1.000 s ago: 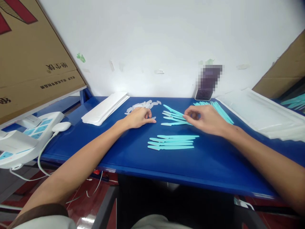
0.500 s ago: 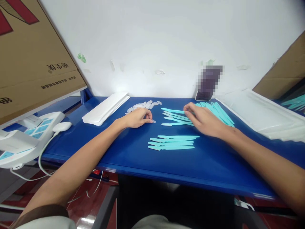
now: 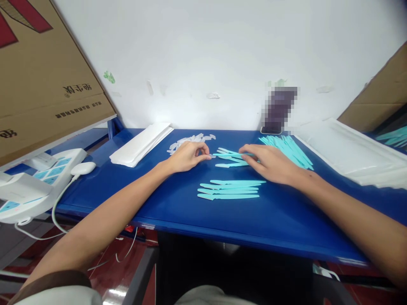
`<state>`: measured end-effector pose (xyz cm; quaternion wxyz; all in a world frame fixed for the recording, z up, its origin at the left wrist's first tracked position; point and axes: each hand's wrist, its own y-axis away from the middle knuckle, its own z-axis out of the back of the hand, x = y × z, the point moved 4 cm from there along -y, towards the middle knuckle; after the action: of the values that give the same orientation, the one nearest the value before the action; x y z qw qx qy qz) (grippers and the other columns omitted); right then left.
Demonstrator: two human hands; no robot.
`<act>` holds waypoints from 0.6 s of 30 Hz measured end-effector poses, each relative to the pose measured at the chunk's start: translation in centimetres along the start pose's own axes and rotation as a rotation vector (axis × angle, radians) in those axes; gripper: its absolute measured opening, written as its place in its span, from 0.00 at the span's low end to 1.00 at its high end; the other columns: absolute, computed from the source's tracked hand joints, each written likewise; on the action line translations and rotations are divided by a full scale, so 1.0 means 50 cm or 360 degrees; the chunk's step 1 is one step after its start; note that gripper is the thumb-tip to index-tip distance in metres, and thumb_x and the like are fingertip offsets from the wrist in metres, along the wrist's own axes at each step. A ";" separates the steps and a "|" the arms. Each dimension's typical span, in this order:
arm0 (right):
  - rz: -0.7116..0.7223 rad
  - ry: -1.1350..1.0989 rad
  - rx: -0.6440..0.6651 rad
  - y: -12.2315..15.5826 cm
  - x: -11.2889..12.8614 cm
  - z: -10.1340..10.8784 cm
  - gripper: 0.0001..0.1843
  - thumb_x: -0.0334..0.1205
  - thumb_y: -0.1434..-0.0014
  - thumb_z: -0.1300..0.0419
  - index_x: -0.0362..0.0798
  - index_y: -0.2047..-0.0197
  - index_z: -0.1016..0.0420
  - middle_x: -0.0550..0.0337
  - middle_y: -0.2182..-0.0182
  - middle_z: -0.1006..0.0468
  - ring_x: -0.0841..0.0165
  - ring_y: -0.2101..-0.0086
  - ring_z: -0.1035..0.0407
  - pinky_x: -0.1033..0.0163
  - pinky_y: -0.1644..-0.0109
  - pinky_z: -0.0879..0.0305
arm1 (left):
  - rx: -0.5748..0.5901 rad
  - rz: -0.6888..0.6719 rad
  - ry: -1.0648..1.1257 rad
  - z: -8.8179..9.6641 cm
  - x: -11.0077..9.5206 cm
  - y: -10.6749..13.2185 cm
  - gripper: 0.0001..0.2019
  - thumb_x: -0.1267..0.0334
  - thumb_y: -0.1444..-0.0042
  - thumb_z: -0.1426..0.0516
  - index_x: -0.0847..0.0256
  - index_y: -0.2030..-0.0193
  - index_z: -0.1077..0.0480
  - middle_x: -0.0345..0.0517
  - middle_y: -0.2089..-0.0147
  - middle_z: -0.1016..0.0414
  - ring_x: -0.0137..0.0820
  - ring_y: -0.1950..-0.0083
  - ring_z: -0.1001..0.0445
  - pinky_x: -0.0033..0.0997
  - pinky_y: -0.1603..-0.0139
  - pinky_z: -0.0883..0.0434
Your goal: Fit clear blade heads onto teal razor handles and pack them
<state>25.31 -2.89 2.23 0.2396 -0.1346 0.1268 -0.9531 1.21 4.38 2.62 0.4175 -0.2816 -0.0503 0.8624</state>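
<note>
Between thumb and fingertips, my left hand pinches a small clear blade cap. My right hand is closed on the handle of a turquoise eyebrow razor. The razor's tip meets the cap or lies right at it; how far it is inside, I cannot tell. Under the right hand lie several loose razors. Nearer me, several more razors rest in a row. A heap of clear caps lies behind my left hand, and a larger pile of razors behind my right.
White flat packets lie at the back left, near a power strip with a white cable. A phone leans on the wall. Clear plastic sheeting covers the right side. A cardboard box stands at left.
My right hand has lowered the razor toward me and to the left, up to the cap. My left hand has shifted slightly right with the cap.
</note>
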 end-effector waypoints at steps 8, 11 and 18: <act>-0.0012 0.0008 -0.0030 -0.001 0.003 0.004 0.18 0.46 0.28 0.55 0.49 0.50 0.26 0.52 0.57 0.18 0.59 0.62 0.27 0.57 0.60 0.39 | -0.0033 0.0015 0.0015 0.000 0.004 -0.002 0.09 0.56 0.38 0.38 0.60 0.63 0.24 0.41 0.67 0.21 0.29 0.68 0.32 0.30 0.64 0.38; -0.0028 0.0002 -0.0035 0.000 0.004 0.008 0.18 0.46 0.28 0.55 0.49 0.50 0.26 0.52 0.56 0.18 0.59 0.62 0.26 0.57 0.60 0.39 | -0.0046 0.0013 -0.0003 -0.002 0.003 -0.001 0.08 0.57 0.38 0.38 0.60 0.63 0.24 0.41 0.66 0.21 0.29 0.68 0.32 0.30 0.64 0.38; 0.0011 0.0055 -0.0017 0.003 0.000 0.010 0.19 0.46 0.27 0.56 0.50 0.49 0.26 0.52 0.57 0.18 0.58 0.61 0.26 0.57 0.60 0.38 | -0.0064 -0.0007 0.0044 0.000 0.006 0.000 0.09 0.56 0.38 0.39 0.60 0.62 0.24 0.41 0.67 0.22 0.29 0.69 0.32 0.30 0.64 0.37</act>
<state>25.52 -3.09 2.64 0.2400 -0.1189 0.1366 -0.9537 1.04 4.62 2.49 0.4143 -0.3019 -0.0623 0.8564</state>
